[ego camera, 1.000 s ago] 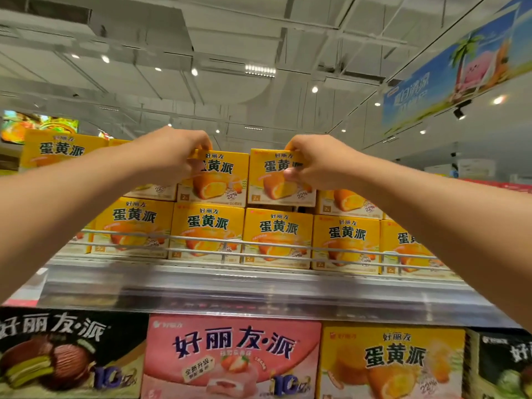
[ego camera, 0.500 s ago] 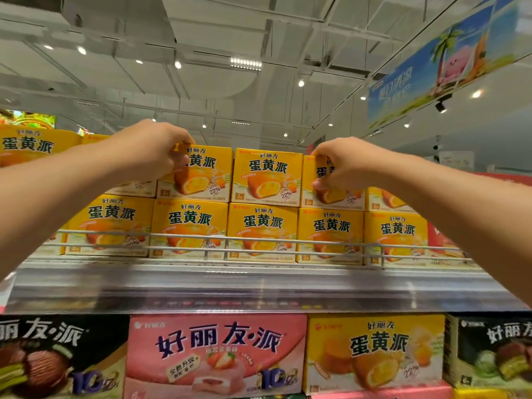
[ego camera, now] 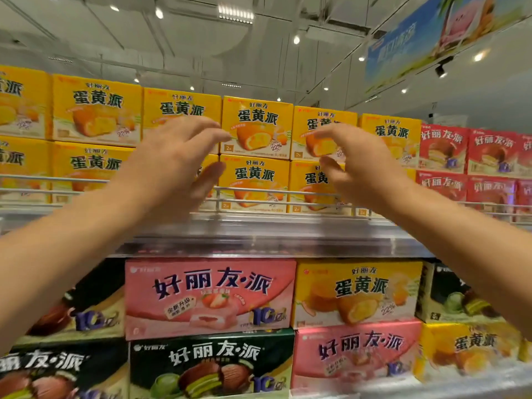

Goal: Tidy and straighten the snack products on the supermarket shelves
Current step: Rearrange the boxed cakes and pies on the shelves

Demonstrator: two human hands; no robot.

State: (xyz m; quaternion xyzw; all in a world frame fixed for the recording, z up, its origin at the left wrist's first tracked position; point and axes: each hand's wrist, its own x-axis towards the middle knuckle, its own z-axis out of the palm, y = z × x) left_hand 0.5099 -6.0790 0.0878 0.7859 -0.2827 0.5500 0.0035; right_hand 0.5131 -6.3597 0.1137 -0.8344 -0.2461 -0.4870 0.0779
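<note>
Yellow boxes stand two high in a row on the upper shelf, behind a wire rail. In front of them the left hand and right hand hang with each grip spread, fingers loose, holding nothing. Red boxes sit to the right; pink boxes below.

I saw a bright, evenly lit scene under ceiling spotlights; glare streaked the shelf edge, both hands were motion-blurred, and wide-angle distortion bowed the shelves near the borders.
</note>
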